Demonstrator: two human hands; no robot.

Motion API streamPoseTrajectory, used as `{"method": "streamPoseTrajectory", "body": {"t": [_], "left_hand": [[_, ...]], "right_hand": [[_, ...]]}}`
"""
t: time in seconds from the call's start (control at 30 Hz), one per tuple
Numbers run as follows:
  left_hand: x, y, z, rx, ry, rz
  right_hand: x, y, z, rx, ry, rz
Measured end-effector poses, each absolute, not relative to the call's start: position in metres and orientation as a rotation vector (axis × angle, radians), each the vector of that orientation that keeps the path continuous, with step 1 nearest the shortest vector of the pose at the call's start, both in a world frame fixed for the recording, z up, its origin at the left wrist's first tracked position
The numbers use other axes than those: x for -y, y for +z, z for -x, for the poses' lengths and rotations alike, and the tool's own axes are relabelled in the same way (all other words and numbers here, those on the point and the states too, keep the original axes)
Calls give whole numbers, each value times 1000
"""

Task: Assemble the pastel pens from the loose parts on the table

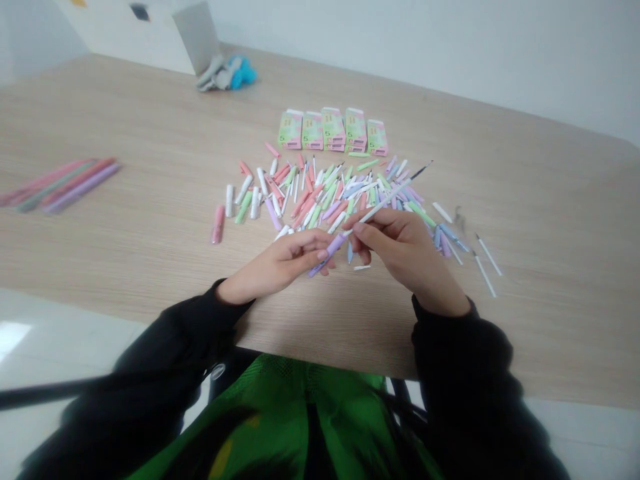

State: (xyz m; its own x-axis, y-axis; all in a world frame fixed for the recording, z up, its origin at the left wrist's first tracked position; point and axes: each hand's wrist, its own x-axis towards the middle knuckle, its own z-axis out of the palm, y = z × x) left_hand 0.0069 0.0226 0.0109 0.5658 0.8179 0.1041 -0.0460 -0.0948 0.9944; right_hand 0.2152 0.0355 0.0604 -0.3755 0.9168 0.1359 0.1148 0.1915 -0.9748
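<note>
My left hand [283,263] is closed round a purple pen barrel [334,245], which slants up to the right above the table's front part. Between the thumb and fingers of my right hand [397,247] is a thin white pen refill [385,201], its dark tip pointing away to the upper right. The refill's near end is at the barrel's upper end; whether it sits inside is not clear. Just beyond both hands spreads a loose pile of pen parts [320,193] in pink, green, purple, blue and white.
Several small pink-and-green boxes [313,130] stand in a row behind the pile. Long coloured strips [65,183] lie at left. Grey and blue crumpled items [227,73] rest beside a white box [145,37]. Two loose refills [484,273] lie at right.
</note>
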Motion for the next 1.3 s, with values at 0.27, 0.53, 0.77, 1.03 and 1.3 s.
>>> {"method": "streamPoseTrajectory", "body": {"t": [0.27,0.53,0.77,1.03,1.3], "left_hand": [[-24,11,-7,-656,838,-1509],[-24,10,-8,-645,842,-1481],[-24,9,-7,-645,819,-1474],[-23,11,-7,-637,812,-1492],[-20,11,-4,-727,788,-1489]], "right_hand": [[-32,64,-215,1689,1305,1016],[-30,62,-214,1736,1273,978],[-28,64,-215,1649,1290,971],[-30,61,-215,1656,1199,976],[-30,53,-207,1696,1056,1003]]}}
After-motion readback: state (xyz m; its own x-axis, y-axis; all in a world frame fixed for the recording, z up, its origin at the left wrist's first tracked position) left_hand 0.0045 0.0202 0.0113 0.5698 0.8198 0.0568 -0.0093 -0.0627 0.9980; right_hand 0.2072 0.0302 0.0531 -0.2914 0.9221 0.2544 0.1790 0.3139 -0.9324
